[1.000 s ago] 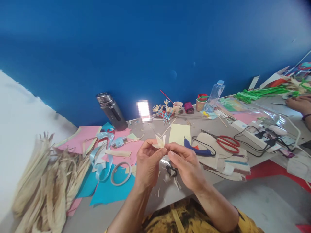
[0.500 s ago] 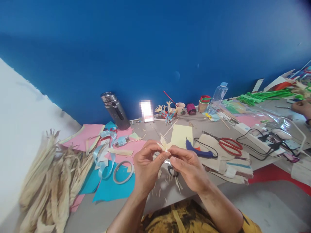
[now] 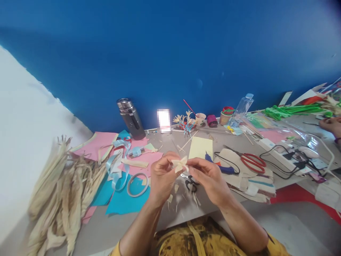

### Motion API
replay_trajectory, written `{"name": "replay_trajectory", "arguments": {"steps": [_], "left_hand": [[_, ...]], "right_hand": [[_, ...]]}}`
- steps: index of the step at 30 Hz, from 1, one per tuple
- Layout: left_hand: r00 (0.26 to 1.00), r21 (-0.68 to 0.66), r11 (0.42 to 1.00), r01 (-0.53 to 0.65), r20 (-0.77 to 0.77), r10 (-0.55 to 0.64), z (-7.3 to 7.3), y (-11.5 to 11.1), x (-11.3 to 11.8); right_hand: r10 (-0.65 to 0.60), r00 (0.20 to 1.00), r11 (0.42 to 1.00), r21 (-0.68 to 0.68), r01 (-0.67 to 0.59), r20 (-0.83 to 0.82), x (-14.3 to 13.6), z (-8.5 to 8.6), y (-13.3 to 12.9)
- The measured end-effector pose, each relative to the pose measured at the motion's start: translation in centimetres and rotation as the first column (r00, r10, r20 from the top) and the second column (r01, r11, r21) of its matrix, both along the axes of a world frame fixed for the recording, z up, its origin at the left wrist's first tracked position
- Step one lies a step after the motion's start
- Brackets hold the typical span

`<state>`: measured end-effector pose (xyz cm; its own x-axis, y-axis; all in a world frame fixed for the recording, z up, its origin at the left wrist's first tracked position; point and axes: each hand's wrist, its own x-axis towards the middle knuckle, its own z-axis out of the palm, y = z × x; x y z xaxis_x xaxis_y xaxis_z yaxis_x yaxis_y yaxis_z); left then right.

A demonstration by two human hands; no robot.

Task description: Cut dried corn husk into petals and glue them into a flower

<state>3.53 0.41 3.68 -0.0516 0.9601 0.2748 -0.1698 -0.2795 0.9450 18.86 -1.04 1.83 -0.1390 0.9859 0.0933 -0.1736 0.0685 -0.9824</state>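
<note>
A small cream-coloured flower with pointed petals, like dried husk, is held up between my two hands above the table. My left hand pinches it from the left with thumb and fingers. From the right, my right hand grips its edge with the fingertips. Black-handled scissors lie on the table just below, partly hidden by my right hand. Around them are scattered husk scraps. A blue glue gun rests to the right of my right hand.
A husk pile, a tape roll and a dark thermos stand or lie at left. At right are red scissors, a power strip and a plastic bottle. Another person's hand is at the far right.
The flower has turned so its petals spread towards the camera, still between both hands. The view has shifted slightly, and more of the black-handled scissors shows.
</note>
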Motion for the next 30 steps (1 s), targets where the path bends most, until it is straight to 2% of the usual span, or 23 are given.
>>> {"name": "replay_trajectory", "arguments": {"steps": [4, 8, 15, 22, 26, 30], "left_hand": [[0.999, -0.01, 0.999, 0.035, -0.036, -0.035, 0.1, 0.2, 0.0], [0.995, 0.008, 0.997, 0.081, -0.055, -0.081, 0.1, 0.2, -0.4], [0.986, 0.02, 0.996, 0.088, -0.145, -0.084, -0.1, 0.1, -0.7], [0.98, 0.065, 0.998, 0.013, -0.2, 0.0, -0.2, 0.0, -0.6], [0.985, 0.023, 1.0, -0.017, -0.169, 0.021, -0.6, -0.1, -0.4], [0.987, 0.033, 0.999, -0.004, -0.162, 0.01, -0.9, -0.4, -0.3]], "right_hand": [[-0.034, 0.987, 0.994, 0.11, 0.017, 0.156, 0.0, 0.6, 0.2], [-0.029, 0.981, 0.993, 0.114, 0.006, 0.194, -0.2, 0.5, 0.2], [-0.05, 0.967, 0.991, 0.13, 0.018, 0.249, -0.5, 0.1, 0.4], [-0.088, 0.945, 0.977, 0.211, 0.021, 0.315, -0.9, 0.3, 0.4], [-0.147, 0.924, 0.966, 0.251, 0.057, 0.354, -1.2, 0.1, 0.4], [-0.254, 0.891, 0.916, 0.388, 0.098, 0.375, -1.3, -0.5, 0.5]]}}
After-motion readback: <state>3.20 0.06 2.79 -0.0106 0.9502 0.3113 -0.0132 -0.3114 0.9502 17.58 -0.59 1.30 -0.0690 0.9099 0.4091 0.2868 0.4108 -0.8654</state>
